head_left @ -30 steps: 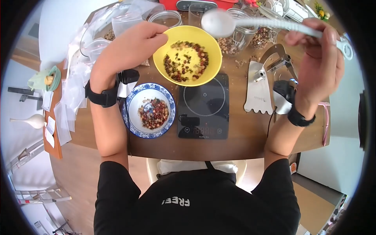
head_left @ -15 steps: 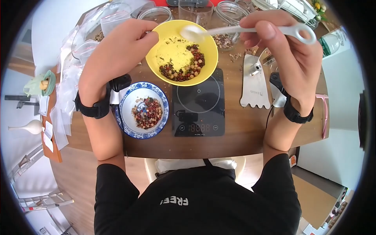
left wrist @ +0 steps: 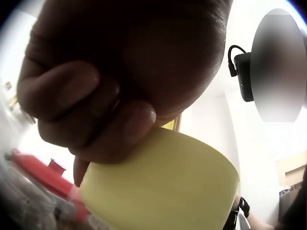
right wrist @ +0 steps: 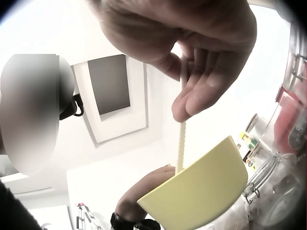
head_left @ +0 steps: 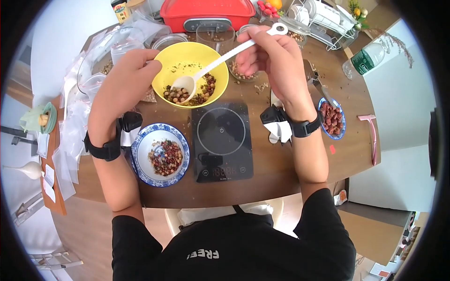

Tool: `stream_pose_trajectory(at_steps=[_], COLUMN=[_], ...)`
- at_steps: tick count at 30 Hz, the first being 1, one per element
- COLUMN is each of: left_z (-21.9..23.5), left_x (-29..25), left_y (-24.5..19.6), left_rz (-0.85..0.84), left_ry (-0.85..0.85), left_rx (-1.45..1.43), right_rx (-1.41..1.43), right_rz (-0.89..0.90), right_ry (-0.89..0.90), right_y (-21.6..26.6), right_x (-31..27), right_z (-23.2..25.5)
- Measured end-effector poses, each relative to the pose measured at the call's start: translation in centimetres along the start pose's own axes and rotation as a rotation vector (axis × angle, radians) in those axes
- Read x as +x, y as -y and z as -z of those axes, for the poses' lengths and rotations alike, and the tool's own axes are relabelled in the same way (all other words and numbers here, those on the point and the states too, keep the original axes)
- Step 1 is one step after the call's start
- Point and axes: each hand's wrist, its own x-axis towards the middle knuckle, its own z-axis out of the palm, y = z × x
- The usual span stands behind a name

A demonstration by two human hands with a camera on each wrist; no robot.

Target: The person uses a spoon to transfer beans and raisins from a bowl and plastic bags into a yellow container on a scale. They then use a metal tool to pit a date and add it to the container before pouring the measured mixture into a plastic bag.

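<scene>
While the left hand point(head_left: 124, 79) grips the yellow bowl point(head_left: 185, 63), the right hand point(head_left: 280, 65) above it pinches a spoon point(head_left: 223, 59).

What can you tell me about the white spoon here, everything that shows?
The white spoon looks plastic, with an oval scoop, long ridged handle and a hole at its end. It slants, scoop inside the yellow bowl, handle reaching up past the rim; the right hand pinches it near the holed end. Mixed beans lie beside the scoop; whether it carries any is unclear.
</scene>
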Motion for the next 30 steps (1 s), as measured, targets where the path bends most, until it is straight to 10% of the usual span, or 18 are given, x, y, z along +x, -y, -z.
stream_pose_trajectory(at_steps=[30], left_z=[-0.2], left_x=[0.2], left_y=[-0.8], left_rz=[0.025], left_ry=[-0.089], left_rx=[-0.156], right_rx=[-0.119], right_rz=[0.456], right_ry=[-0.652], right_y=[4.1], right_x=[-1.2], right_z=[5.0])
